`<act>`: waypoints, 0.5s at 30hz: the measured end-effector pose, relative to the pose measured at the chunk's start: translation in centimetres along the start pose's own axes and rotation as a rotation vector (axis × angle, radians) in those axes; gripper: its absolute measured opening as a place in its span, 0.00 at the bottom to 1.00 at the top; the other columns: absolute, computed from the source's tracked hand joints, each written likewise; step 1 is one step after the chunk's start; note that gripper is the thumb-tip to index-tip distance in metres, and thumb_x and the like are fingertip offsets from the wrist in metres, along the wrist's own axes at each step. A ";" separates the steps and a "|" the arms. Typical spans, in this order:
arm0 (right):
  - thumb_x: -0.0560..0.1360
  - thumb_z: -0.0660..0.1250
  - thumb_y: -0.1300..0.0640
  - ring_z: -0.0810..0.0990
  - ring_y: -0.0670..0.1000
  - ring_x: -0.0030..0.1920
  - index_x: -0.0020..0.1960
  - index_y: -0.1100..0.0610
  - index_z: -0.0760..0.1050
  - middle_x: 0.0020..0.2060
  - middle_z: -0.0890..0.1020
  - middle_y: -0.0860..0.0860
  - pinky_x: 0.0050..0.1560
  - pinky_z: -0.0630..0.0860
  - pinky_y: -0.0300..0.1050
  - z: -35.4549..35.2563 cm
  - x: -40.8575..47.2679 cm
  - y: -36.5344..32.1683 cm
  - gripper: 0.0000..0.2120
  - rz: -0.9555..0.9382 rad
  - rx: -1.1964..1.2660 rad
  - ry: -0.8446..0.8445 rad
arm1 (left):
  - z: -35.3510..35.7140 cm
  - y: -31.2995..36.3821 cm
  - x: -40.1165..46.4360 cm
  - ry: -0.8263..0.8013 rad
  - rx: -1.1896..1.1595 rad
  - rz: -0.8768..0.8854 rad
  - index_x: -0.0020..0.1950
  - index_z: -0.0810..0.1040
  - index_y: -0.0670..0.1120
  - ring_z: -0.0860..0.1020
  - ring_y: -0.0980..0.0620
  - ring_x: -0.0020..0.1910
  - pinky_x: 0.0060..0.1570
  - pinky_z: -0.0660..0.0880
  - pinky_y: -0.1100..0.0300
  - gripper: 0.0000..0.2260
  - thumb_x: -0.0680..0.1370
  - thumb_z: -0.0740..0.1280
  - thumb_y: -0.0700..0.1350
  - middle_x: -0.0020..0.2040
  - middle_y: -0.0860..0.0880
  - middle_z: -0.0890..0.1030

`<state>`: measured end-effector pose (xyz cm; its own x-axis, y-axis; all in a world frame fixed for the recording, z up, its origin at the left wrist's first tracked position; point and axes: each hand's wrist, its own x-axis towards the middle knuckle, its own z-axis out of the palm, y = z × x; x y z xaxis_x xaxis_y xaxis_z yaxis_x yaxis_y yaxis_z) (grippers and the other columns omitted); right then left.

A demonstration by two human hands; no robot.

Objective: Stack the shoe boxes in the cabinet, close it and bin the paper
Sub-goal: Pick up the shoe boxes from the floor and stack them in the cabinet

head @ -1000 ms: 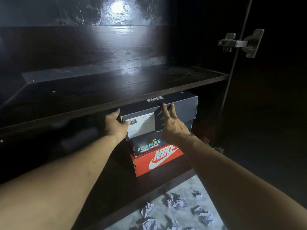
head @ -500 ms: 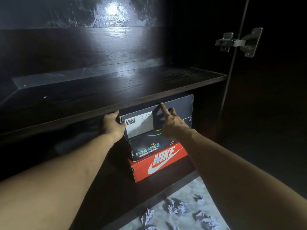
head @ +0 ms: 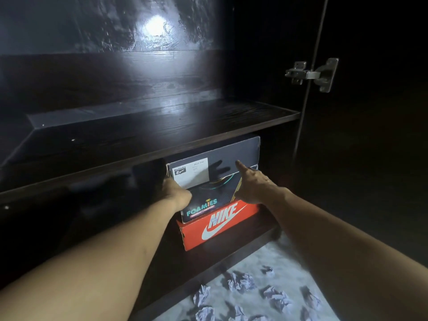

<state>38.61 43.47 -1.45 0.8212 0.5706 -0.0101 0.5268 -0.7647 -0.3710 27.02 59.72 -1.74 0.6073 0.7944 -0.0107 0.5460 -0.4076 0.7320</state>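
Note:
Three shoe boxes stand stacked on the cabinet's bottom board, under a dark shelf (head: 148, 144). The red Nike box (head: 222, 228) is lowest, the black Foamies box (head: 206, 202) sits on it, and a dark blue Onitsuka Tiger box (head: 234, 154) is on top. My left hand (head: 177, 191) is at the top box's lower left corner, its fingers lost in shadow. My right hand (head: 251, 181) hovers just in front of the top box's front face with fingers straight, holding nothing. Several crumpled paper balls (head: 240, 281) lie on the pale floor in front of the cabinet.
The cabinet is open. A metal hinge (head: 311, 74) sits on the right side panel, and the door (head: 370, 158) beyond it is swung out into the dark. The upper shelf carries nothing. A light spot reflects on the glossy back wall (head: 154, 27).
The top box has slid further in under the shelf. My right hand has come off its front face. My left hand has dropped from the box's left edge to its lower corner.

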 end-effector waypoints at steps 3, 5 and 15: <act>0.73 0.69 0.55 0.75 0.59 0.64 0.79 0.48 0.49 0.69 0.72 0.56 0.60 0.75 0.50 -2.1 -3.9 1.8 0.41 0.045 0.013 0.005 | 0.2 1.2 -3.3 -0.215 0.190 0.007 0.59 0.75 0.41 0.81 0.46 0.51 0.43 0.78 0.58 0.17 0.72 0.71 0.43 0.54 0.44 0.81; 0.73 0.69 0.54 0.78 0.58 0.60 0.76 0.47 0.58 0.64 0.76 0.55 0.54 0.78 0.48 -3.7 -7.1 3.1 0.35 0.081 0.028 0.011 | 0.6 2.5 -5.5 -0.377 0.253 0.043 0.61 0.74 0.42 0.81 0.45 0.52 0.46 0.79 0.56 0.20 0.72 0.73 0.46 0.55 0.44 0.80; 0.70 0.72 0.46 0.77 0.54 0.60 0.66 0.52 0.74 0.57 0.81 0.52 0.58 0.73 0.41 -11.2 -26.0 13.3 0.26 0.358 -0.040 0.042 | 5.9 10.8 -20.7 -0.812 0.398 0.388 0.56 0.77 0.39 0.77 0.49 0.38 0.34 0.74 0.62 0.26 0.66 0.78 0.54 0.43 0.48 0.77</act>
<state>26.73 15.19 4.25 0.9629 0.2526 -0.0947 0.2119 -0.9254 -0.3144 23.76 36.20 2.39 0.9163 0.0826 -0.3920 0.2885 -0.8149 0.5027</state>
